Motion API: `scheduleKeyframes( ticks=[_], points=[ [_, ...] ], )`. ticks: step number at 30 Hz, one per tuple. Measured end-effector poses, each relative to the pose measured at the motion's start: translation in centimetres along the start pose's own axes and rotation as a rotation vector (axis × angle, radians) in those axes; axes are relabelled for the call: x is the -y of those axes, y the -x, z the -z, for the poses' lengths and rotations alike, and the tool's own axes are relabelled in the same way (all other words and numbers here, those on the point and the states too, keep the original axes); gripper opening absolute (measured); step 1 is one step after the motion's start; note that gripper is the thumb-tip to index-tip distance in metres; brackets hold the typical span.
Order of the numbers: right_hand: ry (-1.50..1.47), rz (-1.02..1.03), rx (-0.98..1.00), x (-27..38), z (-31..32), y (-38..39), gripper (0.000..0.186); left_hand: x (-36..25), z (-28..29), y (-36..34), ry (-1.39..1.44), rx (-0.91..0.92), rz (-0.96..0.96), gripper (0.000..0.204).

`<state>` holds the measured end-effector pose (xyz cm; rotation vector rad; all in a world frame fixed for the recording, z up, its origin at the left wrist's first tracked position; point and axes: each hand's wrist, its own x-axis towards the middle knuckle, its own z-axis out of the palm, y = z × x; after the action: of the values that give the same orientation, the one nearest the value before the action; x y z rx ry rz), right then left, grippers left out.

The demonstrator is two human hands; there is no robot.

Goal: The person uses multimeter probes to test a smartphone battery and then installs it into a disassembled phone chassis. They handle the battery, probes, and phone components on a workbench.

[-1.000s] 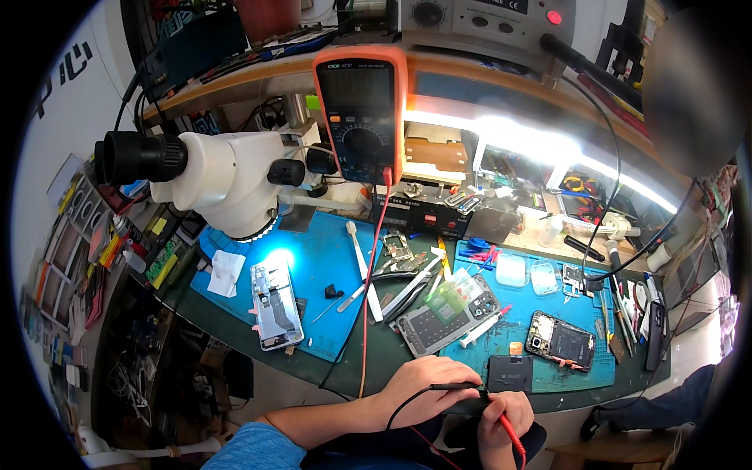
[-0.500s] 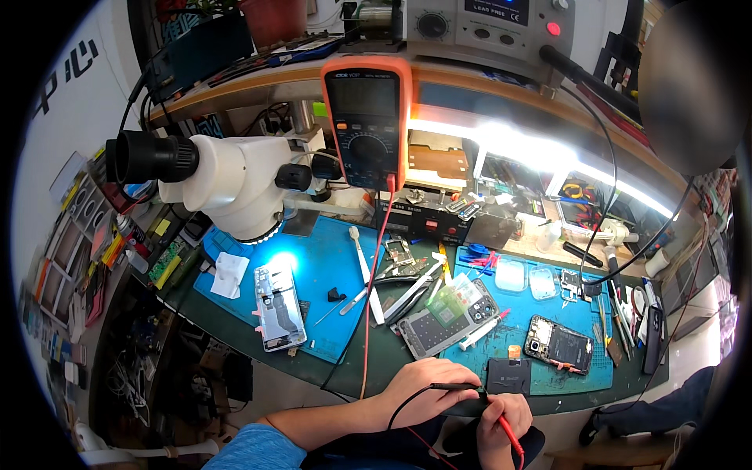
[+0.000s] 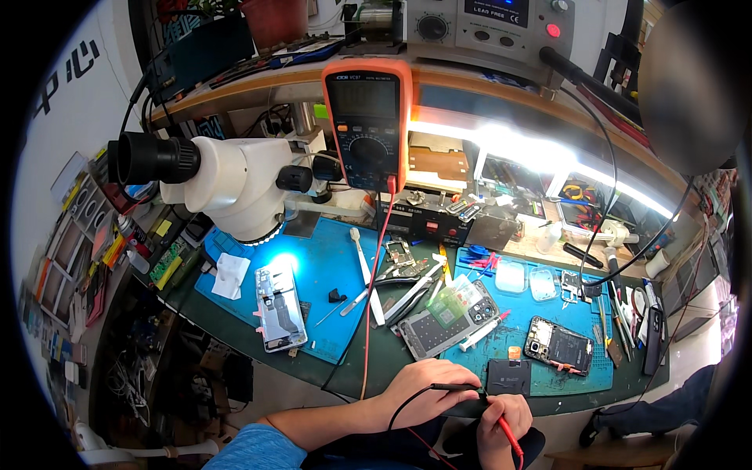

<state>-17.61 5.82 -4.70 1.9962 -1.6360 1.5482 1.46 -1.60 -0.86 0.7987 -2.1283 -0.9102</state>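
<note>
My left hand (image 3: pixel 427 389) is closed on a black multimeter probe (image 3: pixel 453 386), whose cable loops down over the wrist. A red multimeter probe (image 3: pixel 511 435) slants down out of my closed right hand (image 3: pixel 505 413). The two hands nearly meet at the near bench edge, and a small dark-green bit shows between the fingertips, too small to name. Just beyond them lies a black square part (image 3: pixel 509 376). Against the shelf leans an orange-rimmed multimeter (image 3: pixel 366 125), with a red lead (image 3: pixel 370 313) running down toward my left forearm.
A white microscope (image 3: pixel 227 176) lights an opened phone (image 3: pixel 280 308) on the blue mat (image 3: pixel 337 258). In the middle lies a phone back housing (image 3: pixel 439 325); another opened phone (image 3: pixel 558 345) is at right. Tweezers and tools (image 3: pixel 623 313) line the right side. Another person's leg (image 3: pixel 666 403) shows at far right.
</note>
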Motion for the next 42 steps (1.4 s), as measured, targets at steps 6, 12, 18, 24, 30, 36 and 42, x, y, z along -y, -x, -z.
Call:
scheduleKeyframes(
  ticks=[6,12,18,24,30,36,42],
  points=[
    [-0.008,0.058,-0.021,-0.4,0.1,-0.3,0.016,-0.2,-0.1,-0.4,0.015,-0.001,-0.012,0.020],
    [-0.025,0.084,0.055,-0.6,0.2,-0.5,0.006,-0.7,1.3,-0.4,0.062,0.014,0.036,0.018],
    [-0.044,0.043,0.058,-0.9,0.8,-0.4,0.005,-0.8,0.8,-0.5,0.029,0.033,0.020,0.022],
    [-0.035,0.053,0.051,-0.6,0.6,-0.5,0.005,-0.4,0.9,-0.4,0.023,0.012,-0.009,0.021],
    [-0.035,0.065,0.041,-0.6,0.5,-0.5,0.005,-0.6,0.8,-0.6,0.000,0.010,-0.025,0.020],
    [-0.011,0.076,0.037,-0.9,0.5,-0.5,0.004,-0.6,0.7,-0.8,-0.011,0.021,-0.017,0.022],
    [-0.002,0.102,0.071,-0.8,0.6,-0.7,0.002,-0.4,0.6,-0.6,0.039,-0.034,-0.067,0.020]
  ],
)
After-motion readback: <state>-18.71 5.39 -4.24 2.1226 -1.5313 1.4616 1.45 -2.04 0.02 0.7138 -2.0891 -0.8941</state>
